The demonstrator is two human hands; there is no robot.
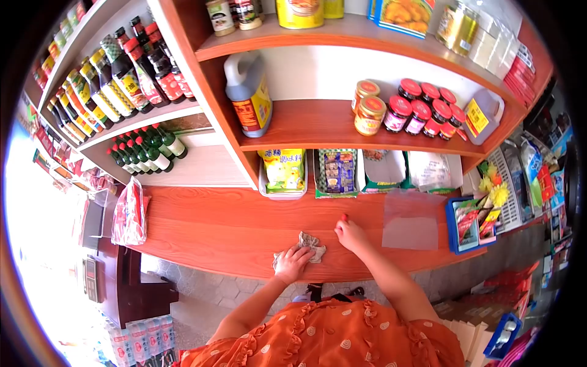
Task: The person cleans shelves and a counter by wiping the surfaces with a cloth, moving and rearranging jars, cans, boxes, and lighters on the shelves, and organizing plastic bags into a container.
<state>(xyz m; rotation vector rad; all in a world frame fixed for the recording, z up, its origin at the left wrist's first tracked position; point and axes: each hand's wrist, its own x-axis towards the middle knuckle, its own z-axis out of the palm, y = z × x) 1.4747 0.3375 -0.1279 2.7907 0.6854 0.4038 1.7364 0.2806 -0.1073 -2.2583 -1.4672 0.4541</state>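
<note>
A crumpled grey-white cloth (312,240) lies on the reddish-brown wooden counter (202,223). My left hand (293,263) rests over it near the counter's front edge, fingers pressed down on the fabric. To the right, my right hand (350,235) is closed, held over the counter. A small red object (344,217) pokes out at the top of its grip; the rest is hidden by the fingers, so its kind is unclear. Close by on the right, a translucent sheet (411,220) lies flat on the wood.
Boxes of packets and a white tub with a yellow seasoning bag (284,170) line the counter's back. Above, a shelf (306,122) bears jars and a large jug (247,95). A blue basket (454,226) stands right, a red plastic-wrapped pack (129,214) left. Bottles fill the left shelves.
</note>
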